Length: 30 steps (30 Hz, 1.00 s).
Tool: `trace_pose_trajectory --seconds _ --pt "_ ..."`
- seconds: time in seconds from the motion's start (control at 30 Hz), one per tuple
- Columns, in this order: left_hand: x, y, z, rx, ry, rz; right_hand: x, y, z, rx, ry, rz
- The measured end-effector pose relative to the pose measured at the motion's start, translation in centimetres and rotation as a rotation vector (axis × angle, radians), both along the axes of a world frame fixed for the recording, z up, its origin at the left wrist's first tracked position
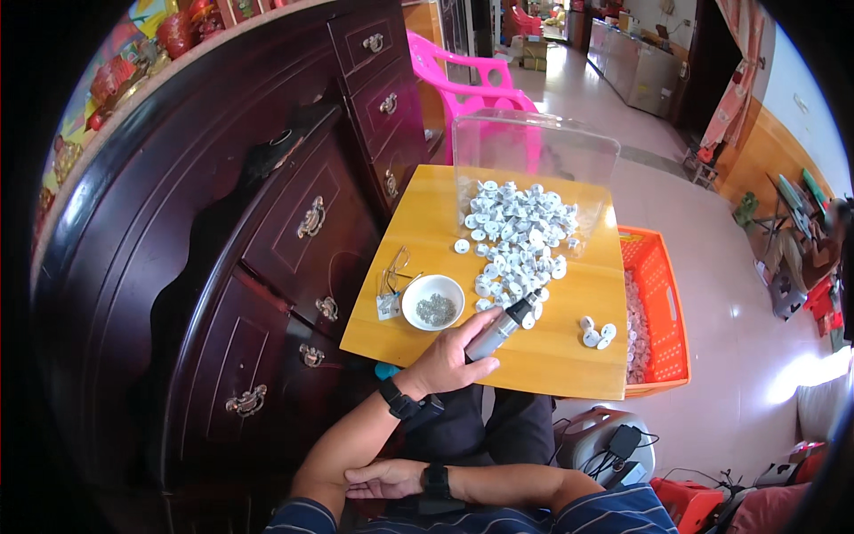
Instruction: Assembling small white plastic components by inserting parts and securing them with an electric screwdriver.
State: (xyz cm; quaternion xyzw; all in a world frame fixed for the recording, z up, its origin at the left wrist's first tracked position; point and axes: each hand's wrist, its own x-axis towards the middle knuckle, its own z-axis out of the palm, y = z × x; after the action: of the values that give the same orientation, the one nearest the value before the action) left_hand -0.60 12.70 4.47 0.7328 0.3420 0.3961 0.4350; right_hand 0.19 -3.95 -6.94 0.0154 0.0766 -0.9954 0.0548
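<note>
Left hand (445, 360) closed round the barrel of a grey power screwdriver (503, 325), tip at the near edge of the white plastic parts (516, 231) on the yellow table (569, 356). Right hand (382, 479) lies flat and empty on the left forearm. Tool likely rigid, smooth, fairly hefty; a mid-barrel hold suits.

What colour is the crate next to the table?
Orange; the crate shows clearly in the head view.
</note>
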Motion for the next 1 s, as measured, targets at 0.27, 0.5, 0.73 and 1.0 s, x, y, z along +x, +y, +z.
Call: trace_pose_trajectory --seconds 0.27,0.5,0.73,1.0 --pt "3.0 0.1 2.4 0.101 0.195 -0.109 0.7 1.6 -1.6 0.046 -0.012 0.069" --pt "3.8 -0.1 3.2 0.100 0.228 -0.151 2.0 1.4 1.7 0.038 -0.016 -0.024" --pt "2.9 -0.6 3.9 0.094 0.191 -0.123 4.4 4.0 3.2 0.446 -0.107 0.066" --pt "-2.9 -4.3 1.5 -0.046 0.046 0.155 16.7 12.0 4.2 1.275 -0.254 -0.612"
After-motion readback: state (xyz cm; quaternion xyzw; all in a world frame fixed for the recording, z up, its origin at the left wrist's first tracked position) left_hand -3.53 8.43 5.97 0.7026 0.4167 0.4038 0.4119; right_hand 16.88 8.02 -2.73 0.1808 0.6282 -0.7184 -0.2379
